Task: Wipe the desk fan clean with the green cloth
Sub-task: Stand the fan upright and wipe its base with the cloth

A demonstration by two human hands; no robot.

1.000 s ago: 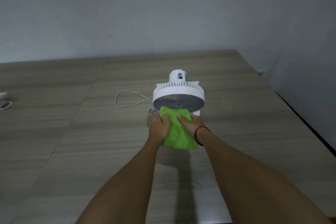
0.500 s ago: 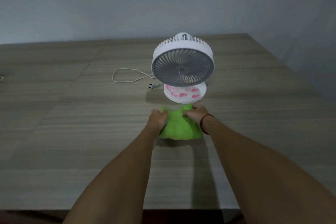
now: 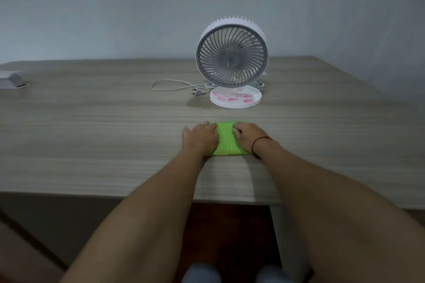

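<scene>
The desk fan [image 3: 231, 57] stands upright on the far half of the wooden table [image 3: 92, 135], its round grey grille facing the person. It sits on a flat white disc base [image 3: 235, 99] whose top is spotted with pink smears. No brand mark or lettering can be read on the grille, the hub or the base; the hub is too blurred to tell. A thin white cord [image 3: 170, 86] loops across the tabletop to the left of the base and ends in a 2-pin plug [image 3: 197, 92] lying loose just beside the disc.

Nearer the front edge, well apart from the fan, the green cloth [image 3: 226, 139] lies folded into a thick pad on the table. Both of the person's hands press on it from the sides. The left hand [image 3: 200, 136] rests on its left edge, fingers loosely spread and laid flat over the fabric. The right hand [image 3: 248, 136] covers the right edge with fingers curled in against the cloth; whether it is pinching the fabric or only pressing on it I cannot tell. A red string bracelet [image 3: 261, 141] circles the right wrist.

At the far left edge of the table sits a pale grey object [image 3: 10, 79], too blurred to identify.
</scene>
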